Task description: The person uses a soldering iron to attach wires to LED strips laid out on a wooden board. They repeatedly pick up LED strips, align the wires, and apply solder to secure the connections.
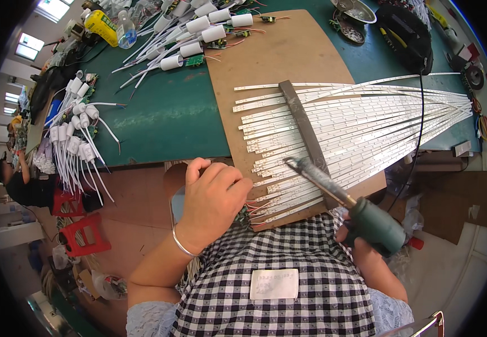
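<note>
My left hand is closed at the near left edge of the brown board, its fingers curled down and their tips hidden. Just below those fingers, a small green circuit board shows, with thin red wires running to the nearest LED strips. My right hand grips a soldering gun with a dark green body. Its metal barrel points up and left, and the tip is over the fanned white LED strips. A dark bar lies across the strips.
White lamp bases with wires lie at the far left of the green table; another bunch hangs over its left edge. A black bag and metal dishes stand far right. A black cord crosses the strips. Red stools stand left.
</note>
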`<state>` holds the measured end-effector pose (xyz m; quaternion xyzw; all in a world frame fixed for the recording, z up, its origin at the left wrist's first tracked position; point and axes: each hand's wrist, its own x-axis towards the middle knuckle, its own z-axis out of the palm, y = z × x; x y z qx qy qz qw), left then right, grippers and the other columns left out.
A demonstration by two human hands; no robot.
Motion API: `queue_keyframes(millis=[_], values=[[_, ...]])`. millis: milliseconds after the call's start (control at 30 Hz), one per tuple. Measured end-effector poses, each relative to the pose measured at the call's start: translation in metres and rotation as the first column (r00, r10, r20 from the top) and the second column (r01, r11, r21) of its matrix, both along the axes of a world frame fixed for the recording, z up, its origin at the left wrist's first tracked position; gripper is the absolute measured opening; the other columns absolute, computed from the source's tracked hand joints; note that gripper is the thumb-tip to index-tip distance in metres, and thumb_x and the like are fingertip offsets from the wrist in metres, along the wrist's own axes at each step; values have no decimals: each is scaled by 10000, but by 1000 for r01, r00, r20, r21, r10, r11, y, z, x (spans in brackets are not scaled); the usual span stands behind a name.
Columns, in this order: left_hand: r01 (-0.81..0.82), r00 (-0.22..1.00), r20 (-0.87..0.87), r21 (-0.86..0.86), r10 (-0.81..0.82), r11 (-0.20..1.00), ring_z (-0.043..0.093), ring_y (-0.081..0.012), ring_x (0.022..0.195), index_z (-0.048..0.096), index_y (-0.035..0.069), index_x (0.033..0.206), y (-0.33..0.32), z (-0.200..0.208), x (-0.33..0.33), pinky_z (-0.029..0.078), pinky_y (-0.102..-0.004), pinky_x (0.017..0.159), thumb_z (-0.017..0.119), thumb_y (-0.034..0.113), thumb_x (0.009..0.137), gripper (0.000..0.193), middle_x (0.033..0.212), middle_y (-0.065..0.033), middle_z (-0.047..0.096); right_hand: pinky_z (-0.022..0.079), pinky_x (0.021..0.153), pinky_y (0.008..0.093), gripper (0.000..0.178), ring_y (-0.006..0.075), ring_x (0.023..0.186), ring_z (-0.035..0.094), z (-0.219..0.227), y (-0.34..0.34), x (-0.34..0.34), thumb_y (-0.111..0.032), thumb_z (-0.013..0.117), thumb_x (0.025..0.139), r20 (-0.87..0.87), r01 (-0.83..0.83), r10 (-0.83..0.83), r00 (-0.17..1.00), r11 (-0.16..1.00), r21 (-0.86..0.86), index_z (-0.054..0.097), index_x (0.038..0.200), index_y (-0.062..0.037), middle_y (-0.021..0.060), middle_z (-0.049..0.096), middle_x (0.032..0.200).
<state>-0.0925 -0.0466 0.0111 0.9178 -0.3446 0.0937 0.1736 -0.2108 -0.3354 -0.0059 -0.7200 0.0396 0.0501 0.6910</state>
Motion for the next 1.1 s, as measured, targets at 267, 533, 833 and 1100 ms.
queue_keyframes(millis=[267,533,833,1100], values=[[19,1000,7,2,-19,1000,572,-201,818,633,103,837,-6,4,5,363,-392,856,702,45,710,156,860,-14,581,494,756,337,300,243,856,631,-5,-5,-3,-115,642,796,46,-204,227,973,933,-296,598,1065,10,92,641,924],[16,997,-69,-130,-25,991,538,-251,708,620,71,834,2,-14,0,426,-352,623,680,44,732,120,784,-57,531,491,624,284,270,147,650,607,-2,4,9,-122,606,826,53,-167,167,985,986,0,587,1042,39,71,611,788],[25,1000,7,104,-26,994,526,-164,644,570,87,746,-10,3,4,392,-327,724,608,66,725,48,701,-28,462,477,806,366,292,290,931,613,-1,2,-1,-121,652,798,16,-197,208,978,949,-248,622,1062,2,127,629,1036],[25,1000,3,147,-26,989,534,-156,653,573,89,741,-12,7,5,388,-319,734,602,69,734,36,706,-22,470,495,637,264,404,136,682,613,-13,7,-4,-233,659,833,43,-170,178,983,974,-148,535,1090,52,72,623,827]])
